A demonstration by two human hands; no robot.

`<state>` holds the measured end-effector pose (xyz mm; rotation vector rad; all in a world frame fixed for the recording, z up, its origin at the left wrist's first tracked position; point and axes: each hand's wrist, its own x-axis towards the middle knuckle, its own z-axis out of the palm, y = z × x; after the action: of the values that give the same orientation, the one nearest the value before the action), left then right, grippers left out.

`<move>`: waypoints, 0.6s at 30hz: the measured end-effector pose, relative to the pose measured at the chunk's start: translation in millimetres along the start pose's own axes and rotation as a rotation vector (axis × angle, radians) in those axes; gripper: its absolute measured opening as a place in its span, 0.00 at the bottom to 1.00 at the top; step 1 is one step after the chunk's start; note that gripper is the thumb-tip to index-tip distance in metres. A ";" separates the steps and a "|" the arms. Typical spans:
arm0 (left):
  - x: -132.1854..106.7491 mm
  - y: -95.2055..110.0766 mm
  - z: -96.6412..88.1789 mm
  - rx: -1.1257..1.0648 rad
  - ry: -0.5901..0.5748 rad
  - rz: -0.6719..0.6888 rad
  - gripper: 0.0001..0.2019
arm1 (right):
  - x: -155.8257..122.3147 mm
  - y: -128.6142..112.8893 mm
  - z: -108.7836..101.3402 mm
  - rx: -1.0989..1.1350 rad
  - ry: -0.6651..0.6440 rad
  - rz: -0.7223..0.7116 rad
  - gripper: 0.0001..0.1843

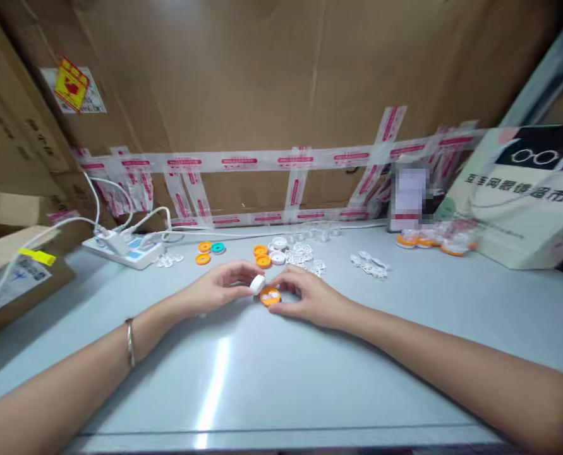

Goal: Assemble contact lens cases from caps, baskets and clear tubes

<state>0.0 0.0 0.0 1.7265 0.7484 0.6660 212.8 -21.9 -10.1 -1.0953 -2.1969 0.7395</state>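
My left hand [229,285] pinches a small round white cap-like piece [258,285], tilted on its edge just above the table. Beside it, my right hand [304,292] has its thumb and fingers around a round orange piece [265,303] with small white parts inside. The two pieces are close together; I cannot tell whether they touch. Just behind my hands are orange round pieces [263,261] and white round pieces [278,257]. Flat white openwork pieces [302,253] lie to their right.
At the back left are a teal round piece [218,248], orange ones and a power strip [134,249] with cables. A blurred phone-like screen [408,196] and a paper bag [518,208] stand at the right, near bagged orange-and-white pieces [435,238]. Cardboard [243,76] walls the back.
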 end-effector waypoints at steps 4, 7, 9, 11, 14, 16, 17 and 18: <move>-0.3 1.7 0.2 -0.012 0.058 0.035 0.14 | 1.9 0.8 0.7 0.290 -0.003 0.107 0.15; -1.3 3.6 0.1 -0.013 0.084 0.075 0.14 | 3.8 0.2 -0.2 0.582 -0.012 0.244 0.18; -2.0 4.9 0.9 -0.023 0.085 0.094 0.14 | 4.5 -0.1 -1.5 0.687 0.010 0.324 0.20; -2.5 5.8 2.7 -0.025 0.083 0.107 0.13 | 4.6 -0.1 -2.9 0.748 0.045 0.372 0.20; -2.6 6.8 6.2 -0.006 0.092 0.142 0.13 | 3.9 -1.8 -4.8 0.764 0.079 0.387 0.20; -2.3 7.2 7.9 0.008 0.108 0.175 0.13 | 3.0 -5.2 -5.9 0.732 0.084 0.391 0.20; -2.2 7.4 8.4 0.013 0.115 0.189 0.13 | 2.5 -7.5 -6.4 0.711 0.086 0.389 0.20; -2.1 7.6 8.6 0.019 0.124 0.200 0.13 | 2.0 -9.9 -6.9 0.690 0.089 0.384 0.20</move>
<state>6.3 -8.5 5.0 1.8046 0.6733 0.9120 211.5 -23.7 1.9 -1.1409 -1.4669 1.4438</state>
